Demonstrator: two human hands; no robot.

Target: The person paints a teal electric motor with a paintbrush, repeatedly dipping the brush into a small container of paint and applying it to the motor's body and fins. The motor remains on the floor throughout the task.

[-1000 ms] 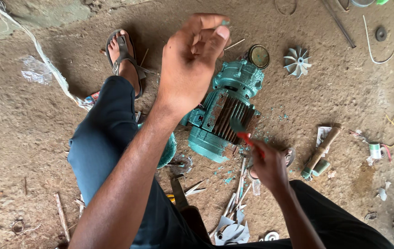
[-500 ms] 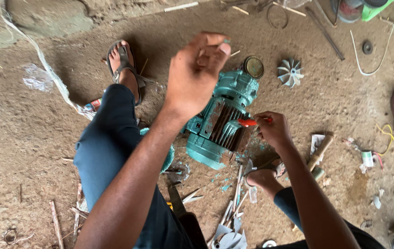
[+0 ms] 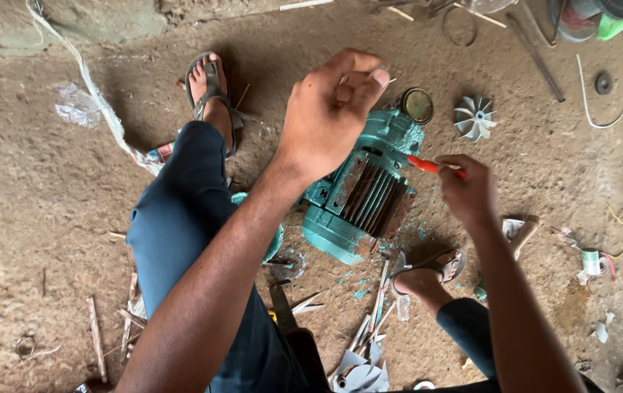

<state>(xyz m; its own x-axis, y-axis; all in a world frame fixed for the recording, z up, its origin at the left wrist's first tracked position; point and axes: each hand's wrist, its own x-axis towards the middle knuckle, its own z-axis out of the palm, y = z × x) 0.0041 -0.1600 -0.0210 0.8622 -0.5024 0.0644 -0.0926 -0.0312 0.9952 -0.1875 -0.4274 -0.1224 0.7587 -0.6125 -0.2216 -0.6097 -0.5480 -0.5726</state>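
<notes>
Teal motor [image 3: 361, 200], one; hands two, right hand [image 3: 469, 191] gripping red tool [image 3: 428, 166].

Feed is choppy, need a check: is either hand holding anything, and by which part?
Right hand grips a red-handled tool by its handle. Left hand, fingers curled, shows nothing clearly held.

Teal finned motor [image 3: 362, 196] lies on dirt — red-handled tool [image 3: 428, 166] touching it.

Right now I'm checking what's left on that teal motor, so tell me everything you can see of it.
The teal motor lies on its side on the dirt floor between the person's feet. Its painted metal casing is chipped, and flakes lie around it. Rusty cooling ribs show on top, a round brass-coloured end at its far end. The left hand hovers above it; the right hand points a red-handled tool at it.
</notes>
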